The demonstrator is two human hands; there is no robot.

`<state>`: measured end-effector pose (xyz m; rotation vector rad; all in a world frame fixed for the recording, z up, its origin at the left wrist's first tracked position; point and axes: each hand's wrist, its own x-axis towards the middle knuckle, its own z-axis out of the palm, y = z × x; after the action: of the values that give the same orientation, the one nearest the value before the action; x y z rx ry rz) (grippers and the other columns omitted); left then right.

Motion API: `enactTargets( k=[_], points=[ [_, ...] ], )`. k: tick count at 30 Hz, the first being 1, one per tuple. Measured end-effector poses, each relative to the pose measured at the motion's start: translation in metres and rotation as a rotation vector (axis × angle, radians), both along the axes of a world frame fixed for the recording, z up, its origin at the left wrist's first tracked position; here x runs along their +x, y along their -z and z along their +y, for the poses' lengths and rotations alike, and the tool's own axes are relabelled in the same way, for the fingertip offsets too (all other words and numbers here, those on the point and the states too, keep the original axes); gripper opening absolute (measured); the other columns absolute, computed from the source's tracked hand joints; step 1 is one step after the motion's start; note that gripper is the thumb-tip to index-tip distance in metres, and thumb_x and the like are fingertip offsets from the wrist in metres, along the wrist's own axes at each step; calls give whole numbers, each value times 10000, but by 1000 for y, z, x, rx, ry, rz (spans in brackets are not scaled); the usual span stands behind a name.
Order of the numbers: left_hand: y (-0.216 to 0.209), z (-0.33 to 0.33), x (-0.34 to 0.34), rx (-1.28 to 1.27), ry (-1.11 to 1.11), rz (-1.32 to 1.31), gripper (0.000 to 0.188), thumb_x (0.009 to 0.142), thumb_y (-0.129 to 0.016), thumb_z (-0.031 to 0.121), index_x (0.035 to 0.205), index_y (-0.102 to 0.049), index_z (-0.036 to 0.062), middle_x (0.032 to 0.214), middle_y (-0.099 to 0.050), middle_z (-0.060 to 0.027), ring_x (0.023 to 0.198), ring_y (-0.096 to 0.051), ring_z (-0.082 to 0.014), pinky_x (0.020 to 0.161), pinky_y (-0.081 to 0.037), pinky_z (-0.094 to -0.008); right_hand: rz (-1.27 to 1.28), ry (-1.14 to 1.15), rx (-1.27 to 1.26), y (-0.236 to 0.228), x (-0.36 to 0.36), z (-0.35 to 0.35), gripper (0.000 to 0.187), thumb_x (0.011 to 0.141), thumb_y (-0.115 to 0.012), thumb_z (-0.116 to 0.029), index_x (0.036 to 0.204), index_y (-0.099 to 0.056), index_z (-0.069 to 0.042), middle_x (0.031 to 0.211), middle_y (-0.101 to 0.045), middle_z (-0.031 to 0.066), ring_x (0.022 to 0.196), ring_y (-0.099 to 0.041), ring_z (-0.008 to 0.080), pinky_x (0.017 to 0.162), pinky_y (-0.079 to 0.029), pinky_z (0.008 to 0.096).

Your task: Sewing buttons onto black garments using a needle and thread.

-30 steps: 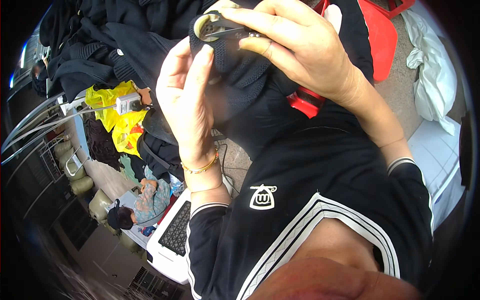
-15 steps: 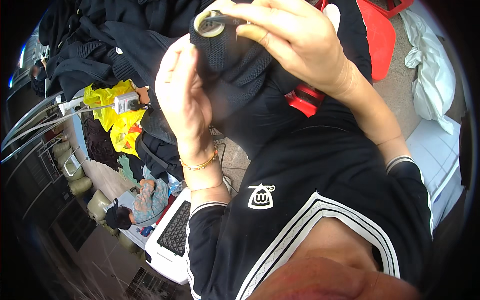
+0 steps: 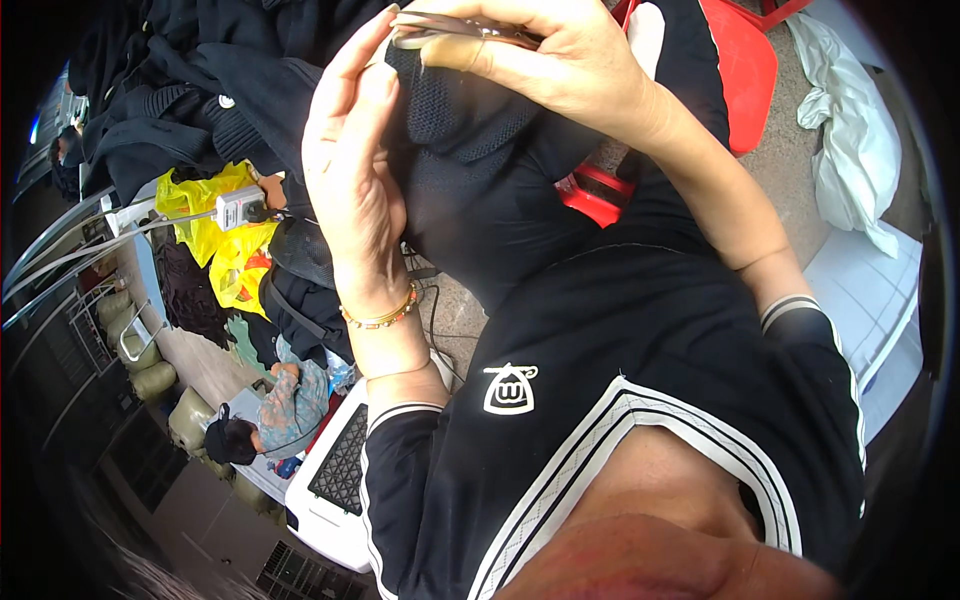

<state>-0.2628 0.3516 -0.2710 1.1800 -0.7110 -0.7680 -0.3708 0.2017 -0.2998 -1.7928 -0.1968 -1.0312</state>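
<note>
At the top of the head view my right hand [image 3: 585,75] is closed around thread snips [image 3: 465,27], their metal blades pointing left toward my left fingertips. My left hand [image 3: 350,185] is raised beside them, fingers bent round the edge of a dark knitted garment [image 3: 450,115]. A pale rim of a round thing [image 3: 408,42] shows under the blades; most of it is hidden, and I cannot tell what it is. The knit hangs below both hands over my dark-clothed lap.
Dark knitted garments [image 3: 250,85] are heaped at the upper left. Yellow plastic bags [image 3: 205,215] and a white power socket [image 3: 240,209] lie below them. A red stool [image 3: 740,75] and white sacking [image 3: 850,130] stand right. Another person [image 3: 290,405] sits at the left.
The snips have swung flatter and now cover most of the round pale thing. My left fingertips have risen up to the blade tips.
</note>
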Motion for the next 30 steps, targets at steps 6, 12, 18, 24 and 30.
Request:
enactTargets(
  k=[6,12,18,24,30],
  points=[
    [0,-2,0,1,5,80,363,966,-596,22,1322,-582,-49,1210,-682,-117,1065,-658,-129,969,-495,-236,21,50,122,4,-3,6,158,942,-674,-34,1084,-680,35,924,-665,15,852,-588,61,750,-474,208],
    [4,-4,3,17,30,17,296,965,-619,39,1248,-636,-46,1143,-704,-97,1016,-665,-117,939,-501,-226,148,-211,629,13,0,-1,211,964,-654,-75,1144,-677,34,994,-692,37,924,-627,85,807,-500,225],
    [9,-3,2,50,-103,-32,261,966,-641,68,1204,-662,-36,1081,-721,-78,969,-665,-95,902,-498,-204,185,-151,554,3,-29,-6,380,956,-646,-37,1318,-550,27,1176,-663,87,1083,-620,120,949,-500,269],
    [4,-9,-7,48,-132,-74,243,956,-662,76,1175,-681,-26,1055,-723,-67,925,-658,-76,869,-491,-188,-271,368,-478,24,-21,-25,431,832,-747,-88,1233,-623,7,937,-629,155,810,-620,306,743,-517,360],
    [8,-7,-7,47,-167,-94,236,959,-658,70,1175,-681,-23,1043,-722,-62,937,-658,-80,864,-493,-189,-256,530,-604,20,-17,-21,420,802,-763,-93,1194,-647,1,927,-631,140,828,-631,300,726,-530,358]
  ],
)
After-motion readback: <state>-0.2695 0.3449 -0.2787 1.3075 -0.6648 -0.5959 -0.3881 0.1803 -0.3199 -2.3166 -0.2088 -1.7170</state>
